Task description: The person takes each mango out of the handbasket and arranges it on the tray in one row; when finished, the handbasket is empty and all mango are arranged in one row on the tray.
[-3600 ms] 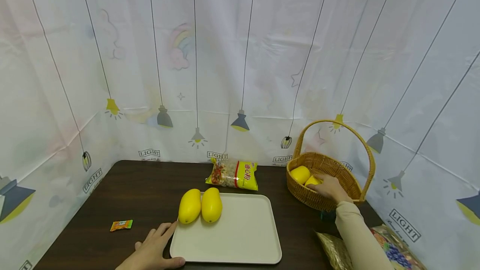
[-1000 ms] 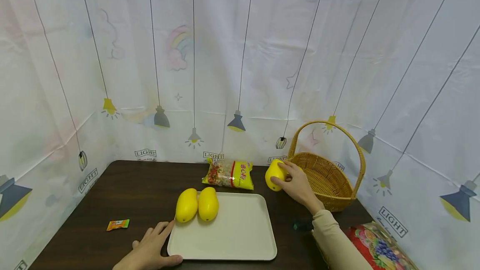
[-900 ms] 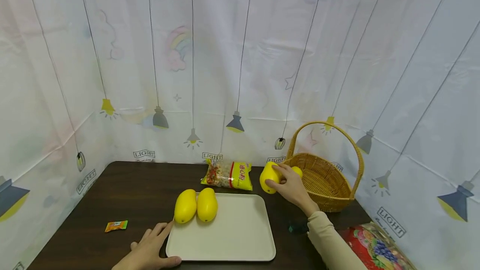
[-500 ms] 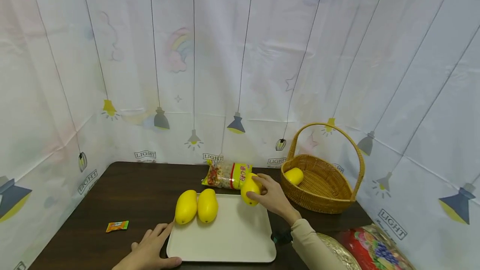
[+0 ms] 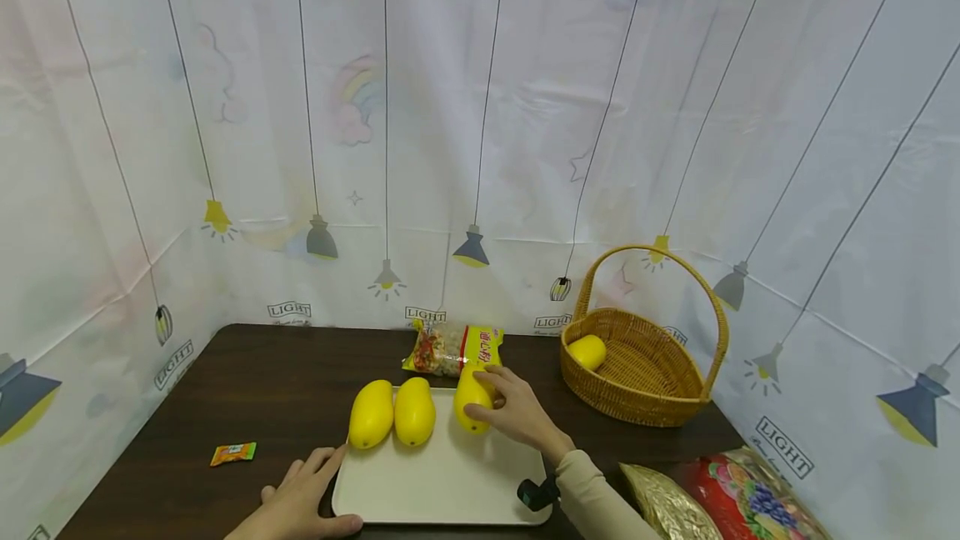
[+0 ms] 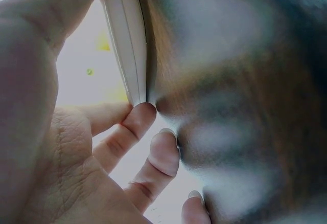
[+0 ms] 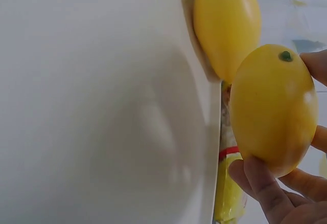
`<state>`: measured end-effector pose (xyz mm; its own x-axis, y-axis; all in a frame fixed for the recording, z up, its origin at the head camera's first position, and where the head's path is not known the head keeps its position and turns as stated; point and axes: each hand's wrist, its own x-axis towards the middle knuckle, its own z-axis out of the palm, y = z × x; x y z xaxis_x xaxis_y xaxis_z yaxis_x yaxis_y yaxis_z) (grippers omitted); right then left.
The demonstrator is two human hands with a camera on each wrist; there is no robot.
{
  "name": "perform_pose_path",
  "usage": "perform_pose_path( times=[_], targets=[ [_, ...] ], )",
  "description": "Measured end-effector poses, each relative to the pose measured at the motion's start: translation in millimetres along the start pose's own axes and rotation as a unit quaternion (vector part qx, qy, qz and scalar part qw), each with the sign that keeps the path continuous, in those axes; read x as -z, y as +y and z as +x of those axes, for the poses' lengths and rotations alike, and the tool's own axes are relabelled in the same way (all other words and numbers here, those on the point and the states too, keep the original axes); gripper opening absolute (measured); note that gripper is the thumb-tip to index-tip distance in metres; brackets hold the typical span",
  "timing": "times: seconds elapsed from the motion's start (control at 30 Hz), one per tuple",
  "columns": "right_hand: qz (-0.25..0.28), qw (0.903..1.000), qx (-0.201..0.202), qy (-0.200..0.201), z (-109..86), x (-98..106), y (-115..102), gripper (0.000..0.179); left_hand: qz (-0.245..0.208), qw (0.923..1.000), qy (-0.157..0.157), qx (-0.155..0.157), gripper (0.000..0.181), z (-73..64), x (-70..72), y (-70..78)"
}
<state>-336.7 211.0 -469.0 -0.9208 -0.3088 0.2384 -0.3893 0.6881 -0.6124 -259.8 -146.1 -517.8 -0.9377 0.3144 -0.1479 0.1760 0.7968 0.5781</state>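
Nearest, the left hand [image 5: 296, 498] lies spread at the near left of the cream tray [image 5: 442, 486], thumb and forefinger touching its rim; a gold foil bag [image 5: 667, 502] and a fruit-printed bag [image 5: 757, 502] lie to the right on the dark tabletop [image 5: 292, 373], an orange-wrapped candy [image 5: 233, 453] to the left. Farther in, the right hand [image 5: 517, 415] pinches the held mango [image 5: 470, 400] between thumb and fingers at the tray's far side; whether it touches the surface I cannot tell. Half a second ago it was over the far right corner; now it has come left, near the inner mango [image 5: 415, 412] and outer mango [image 5: 371, 413], which sit side by side on the tray. So the transfer looks nearly complete for this one, while the remaining mango [image 5: 588, 352] lies in the wicker basket [image 5: 633, 411], behind and right. A pasta packet [image 5: 442, 348] lies just beyond the tray, before the lamp-printed curtain [image 5: 450, 107].
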Motion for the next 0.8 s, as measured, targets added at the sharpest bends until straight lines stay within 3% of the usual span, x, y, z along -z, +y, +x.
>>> perform_pose_path(
  times=[0.17, 0.43, 0.8],
  targets=[
    [0.002, 0.9999, 0.000, -0.012, 0.5, -6, -3, 0.064, 0.005, 1.0000, 0.002, 0.000, 0.106, -0.5, 0.5, 0.9],
    [-0.045, 0.9985, -0.005, -0.033, -0.3, -14, -5, 0.065, 0.006, 1.0000, -0.001, -0.001, 0.108, -0.4, 0.4, 0.6],
    [-0.028, 0.9985, -0.001, -0.048, 0.6, -21, -4, 0.067, 0.007, 1.0000, 0.005, 0.001, 0.106, -0.3, 0.1, 1.1]
  ],
)
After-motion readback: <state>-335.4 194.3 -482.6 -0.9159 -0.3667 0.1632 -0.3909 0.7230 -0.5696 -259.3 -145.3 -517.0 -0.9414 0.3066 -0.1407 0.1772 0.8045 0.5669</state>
